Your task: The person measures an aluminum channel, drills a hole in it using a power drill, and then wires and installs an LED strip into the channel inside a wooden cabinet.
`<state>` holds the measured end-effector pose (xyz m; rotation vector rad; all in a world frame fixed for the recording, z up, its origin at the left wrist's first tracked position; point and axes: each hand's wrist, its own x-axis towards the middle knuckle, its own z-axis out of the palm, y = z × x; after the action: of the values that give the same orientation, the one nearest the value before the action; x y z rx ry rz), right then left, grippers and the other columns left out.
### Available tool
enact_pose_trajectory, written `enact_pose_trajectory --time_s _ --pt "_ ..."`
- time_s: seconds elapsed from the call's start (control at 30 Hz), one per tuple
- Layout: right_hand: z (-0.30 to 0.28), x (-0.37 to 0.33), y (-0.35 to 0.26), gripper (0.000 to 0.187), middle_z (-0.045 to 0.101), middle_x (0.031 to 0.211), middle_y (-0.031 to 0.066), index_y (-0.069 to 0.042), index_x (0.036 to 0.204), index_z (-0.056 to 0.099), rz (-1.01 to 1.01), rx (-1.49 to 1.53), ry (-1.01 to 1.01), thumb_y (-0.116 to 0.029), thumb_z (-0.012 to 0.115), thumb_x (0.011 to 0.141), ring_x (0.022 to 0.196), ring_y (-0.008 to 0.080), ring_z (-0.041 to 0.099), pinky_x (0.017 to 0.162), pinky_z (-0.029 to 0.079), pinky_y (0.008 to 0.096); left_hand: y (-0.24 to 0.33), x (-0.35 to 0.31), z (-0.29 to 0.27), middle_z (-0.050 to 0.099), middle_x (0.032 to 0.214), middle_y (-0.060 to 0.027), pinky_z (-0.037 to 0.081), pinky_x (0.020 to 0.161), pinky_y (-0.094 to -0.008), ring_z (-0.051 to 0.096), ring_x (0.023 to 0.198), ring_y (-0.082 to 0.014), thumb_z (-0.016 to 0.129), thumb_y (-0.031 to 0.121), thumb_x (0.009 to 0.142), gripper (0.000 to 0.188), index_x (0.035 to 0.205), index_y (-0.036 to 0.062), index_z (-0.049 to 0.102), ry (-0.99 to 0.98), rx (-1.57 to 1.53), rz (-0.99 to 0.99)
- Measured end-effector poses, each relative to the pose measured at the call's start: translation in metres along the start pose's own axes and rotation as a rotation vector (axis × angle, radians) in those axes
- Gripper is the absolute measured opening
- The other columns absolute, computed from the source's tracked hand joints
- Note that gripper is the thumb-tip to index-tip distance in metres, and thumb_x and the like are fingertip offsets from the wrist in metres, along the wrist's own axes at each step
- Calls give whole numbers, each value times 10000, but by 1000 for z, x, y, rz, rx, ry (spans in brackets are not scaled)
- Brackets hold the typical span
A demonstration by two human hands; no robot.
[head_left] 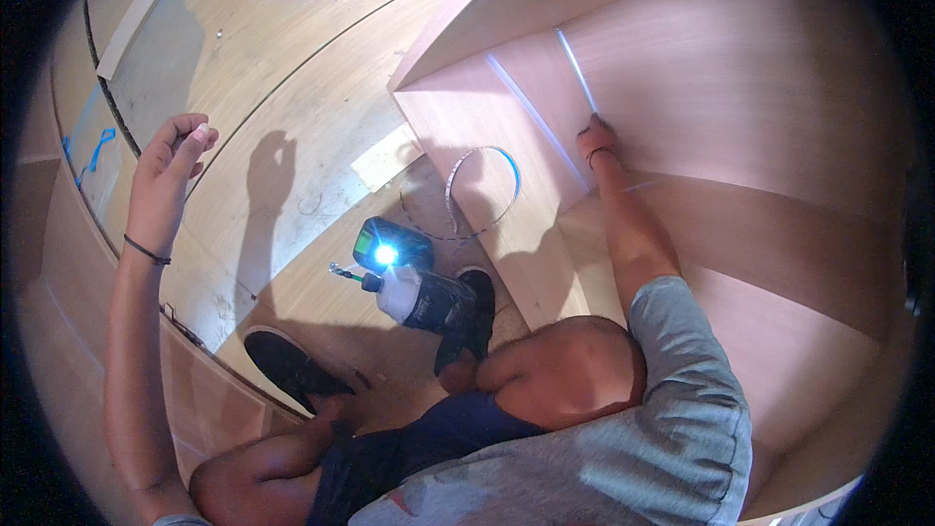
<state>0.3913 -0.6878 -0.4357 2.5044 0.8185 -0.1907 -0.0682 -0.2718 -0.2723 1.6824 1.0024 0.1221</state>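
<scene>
- Two bare hands show, each with one thin dark band at the wrist; two dark shoes point(290, 367) rest below them.
- Two straight pale lines run across the wood: a bright strip point(576, 71) and, to its left, a bluish strip point(531, 117).
- One looped flexible strip point(449, 190) and one lit lamp point(386, 254) sit between the hands.
- The left hand point(173, 170) is raised, fingers bent, thumb drawn close to the fingertips; a pale spot shows there, and I cannot tell whether anything is pinched.
- The right hand point(597, 141) is curled against the wooden panel point(721, 88) at the bright strip's lower end; whether its fingers grip or only press the strip, I cannot tell.
- The panel is smooth, pinkish and fine-grained; the looped strip is narrow and ribbon-like, pale on one side, blue on the other.
</scene>
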Motion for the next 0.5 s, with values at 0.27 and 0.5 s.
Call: enact_pose_trajectory --time_s 0.27,0.5 --pt "-18 2 -4 360 560 1064 218 -50 1102 530 76 132 -167 -169 456 770 1004 360 529 884 421 410 4 -8 -2 590 971 -39 389 765 -242 534 949 -113 499 289 873 309 1071 54 520 17 -54 24" --pt "-25 -64 -73 282 563 1057 150 -71 1004 583 187 605 663 -45 475 745 1025 284 501 908 372 387 3 -4 2 583 1001 -49 391 800 -274 527 986 -135 498 337 869 351 1101 75 516 -31 -48 -28"
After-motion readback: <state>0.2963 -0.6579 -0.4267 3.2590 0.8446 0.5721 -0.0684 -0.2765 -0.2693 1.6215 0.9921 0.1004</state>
